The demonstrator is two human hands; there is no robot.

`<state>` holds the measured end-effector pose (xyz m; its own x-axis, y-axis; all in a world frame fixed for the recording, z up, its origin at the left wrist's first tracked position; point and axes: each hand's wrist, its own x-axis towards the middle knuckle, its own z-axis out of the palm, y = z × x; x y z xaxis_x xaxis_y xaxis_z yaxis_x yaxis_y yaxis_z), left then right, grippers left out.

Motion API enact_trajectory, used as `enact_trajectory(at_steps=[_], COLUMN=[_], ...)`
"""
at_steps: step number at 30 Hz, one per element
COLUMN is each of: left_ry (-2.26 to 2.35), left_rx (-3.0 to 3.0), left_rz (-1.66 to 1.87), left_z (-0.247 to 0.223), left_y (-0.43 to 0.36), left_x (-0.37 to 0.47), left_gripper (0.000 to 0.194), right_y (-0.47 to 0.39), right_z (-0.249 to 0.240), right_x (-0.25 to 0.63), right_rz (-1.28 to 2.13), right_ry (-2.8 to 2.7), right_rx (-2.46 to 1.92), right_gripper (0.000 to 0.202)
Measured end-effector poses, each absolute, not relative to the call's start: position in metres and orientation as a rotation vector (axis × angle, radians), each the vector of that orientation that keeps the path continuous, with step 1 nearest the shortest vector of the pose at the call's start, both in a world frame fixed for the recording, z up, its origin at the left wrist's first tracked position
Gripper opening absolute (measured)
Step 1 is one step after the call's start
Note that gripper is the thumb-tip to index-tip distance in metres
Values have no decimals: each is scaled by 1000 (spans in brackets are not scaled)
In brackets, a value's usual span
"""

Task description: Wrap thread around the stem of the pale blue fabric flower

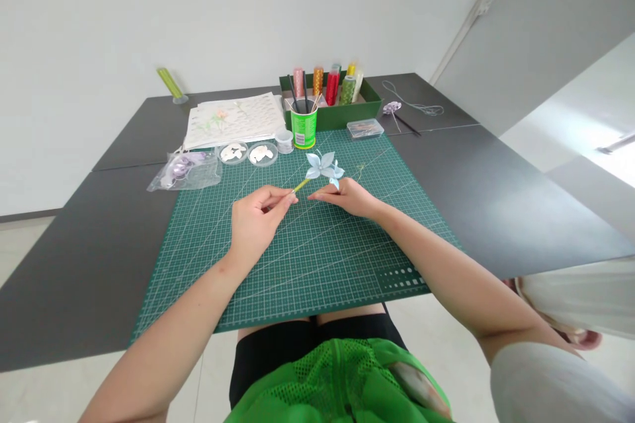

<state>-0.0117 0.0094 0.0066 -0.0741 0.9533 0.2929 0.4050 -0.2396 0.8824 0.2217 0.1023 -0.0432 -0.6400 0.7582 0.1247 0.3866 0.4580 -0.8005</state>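
Observation:
Pinched between the thumb and fingers of my left hand (255, 217) is the green stem (301, 185) of an artificial flower. Its pale blue petals (321, 164) point up and to the right, with a smaller blue bloom (336, 172) beside the main one. Just right of the stem is my right hand (351, 197), its fingers pressed together below the blooms. Whatever those fingertips hold, if anything, is too small to make out. Both hands are above the green cutting mat (297, 264).
Behind the hands are a green can (303, 129) with sticks, dishes of white pieces (262, 154), and a green box (331, 117) of thread spools. Papers (238, 120) and a plastic bag (186, 170) are left. A clear case (365, 129) and purple flower (391, 108) are right.

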Motion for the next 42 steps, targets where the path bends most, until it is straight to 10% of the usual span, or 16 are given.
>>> enact_trajectory(at_steps=[42], left_ry=[1641], left_rx=[1723], left_rz=[1078], left_z=[-7], left_y=[32], left_x=[-28], left_gripper=[10], right_y=[68], right_z=[0], right_x=[224], right_rz=[1589], right_ry=[-2030], right_rx=[-596], right_gripper=[28])
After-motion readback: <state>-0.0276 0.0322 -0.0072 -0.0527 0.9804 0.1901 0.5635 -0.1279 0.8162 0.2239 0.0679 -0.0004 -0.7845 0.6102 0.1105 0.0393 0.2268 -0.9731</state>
